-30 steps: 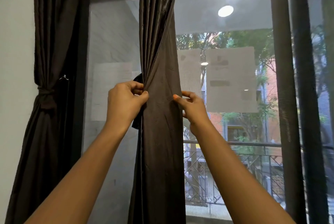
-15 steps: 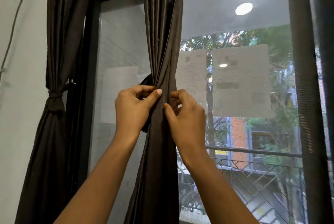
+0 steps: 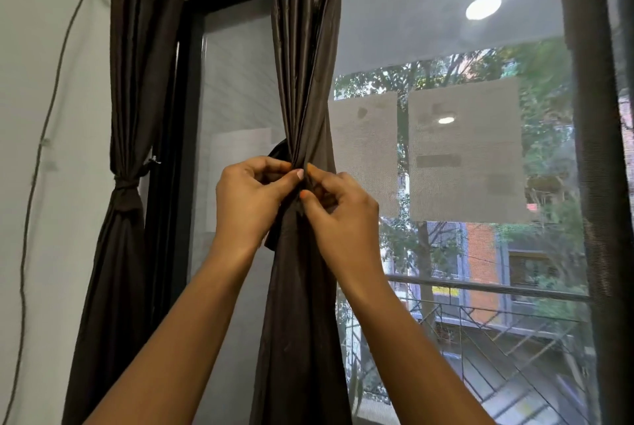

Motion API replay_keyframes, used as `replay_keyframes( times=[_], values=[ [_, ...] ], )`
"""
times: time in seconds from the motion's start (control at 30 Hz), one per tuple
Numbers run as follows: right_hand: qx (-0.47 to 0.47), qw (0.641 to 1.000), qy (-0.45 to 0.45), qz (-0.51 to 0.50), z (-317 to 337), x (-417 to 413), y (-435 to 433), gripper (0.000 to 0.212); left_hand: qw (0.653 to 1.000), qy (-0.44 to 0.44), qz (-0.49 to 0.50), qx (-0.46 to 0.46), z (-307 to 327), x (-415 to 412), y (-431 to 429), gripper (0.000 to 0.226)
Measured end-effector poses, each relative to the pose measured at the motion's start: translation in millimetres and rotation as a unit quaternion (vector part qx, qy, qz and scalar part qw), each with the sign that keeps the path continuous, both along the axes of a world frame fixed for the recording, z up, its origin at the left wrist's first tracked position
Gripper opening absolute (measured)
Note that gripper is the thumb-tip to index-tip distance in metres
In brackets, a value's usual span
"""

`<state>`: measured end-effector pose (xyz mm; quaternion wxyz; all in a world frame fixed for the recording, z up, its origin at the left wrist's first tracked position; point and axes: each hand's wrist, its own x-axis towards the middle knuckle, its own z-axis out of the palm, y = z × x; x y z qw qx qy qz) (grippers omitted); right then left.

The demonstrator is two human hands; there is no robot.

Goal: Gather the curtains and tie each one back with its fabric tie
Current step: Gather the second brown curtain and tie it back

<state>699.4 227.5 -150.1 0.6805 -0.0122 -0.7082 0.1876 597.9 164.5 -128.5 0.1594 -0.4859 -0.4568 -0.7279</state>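
At the window, the left curtain hung already tied beside the wall; the middle curtain was gathered to a narrow waist. Its fabric tie looped round the far side into the left hand, which pinched it, while the right hand pinched the bunched folds just beside. The knot would probably hold best with the folds squeezed tight as the ends crossed.

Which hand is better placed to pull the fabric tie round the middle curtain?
Likely left: the fabric tie shows on the left hand's side of the middle curtain; the right hand pinches the gathered folds.
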Motion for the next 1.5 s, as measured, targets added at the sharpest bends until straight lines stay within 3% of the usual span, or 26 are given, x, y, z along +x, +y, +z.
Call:
replay_keyframes(
  times=[0.17, 0.4, 0.7, 0.93, 1.17, 1.3, 1.4, 1.5],
  values=[
    [0.001, 1.0, -0.02, -0.007, 2.4, -0.6, -7.2, 0.038, 0.989, -0.062, -0.131, -0.026, 1.0, 4.9, -14.8, 0.005],
    [-0.078, 0.996, -0.034, 0.027, -1.2, -4.9, -12.2, 0.034, 0.98, -0.065, -0.169, -0.08, 0.8, -8.5, -29.6, 0.017],
    [-0.103, 0.994, 0.021, 0.0, -4.3, -18.4, -40.6, 0.028, 0.998, 0.008, -0.033, -0.049, 2.6, -30.3, -39.1, 0.015],
    [-0.059, 0.998, -0.021, -0.032, -9.5, -37.0, -58.4, 0.03, 0.972, -0.073, -0.201, -0.096, 7.7, -37.9, -54.3, 0.012],
    [-0.117, 0.99, -0.048, 0.061, -25.2, -42.8, -49.0, 0.021, 0.988, 0.033, -0.089, -0.123, 23.1, -58.1, -52.0, 0.021],
    [-0.207, 0.978, -0.008, -0.006, -30.9, -42.7, -23.4, 0.018, 0.989, 0.062, -0.031, -0.128, 17.5, -68.4, -52.5, 0.02],
    [-0.255, 0.967, 0.015, -0.026, -18.6, -52.1, -3.6, 0.031, 0.991, 0.052, -0.032, -0.117, 17.1, -74.9, -59.1, 0.012],
    [-0.291, 0.956, -0.026, 0.036, 0.4, -64.0, 6.9, 0.045, 0.991, 0.014, -0.067, -0.118, 19.0, -84.4, -64.5, 0.015]
  ],
)
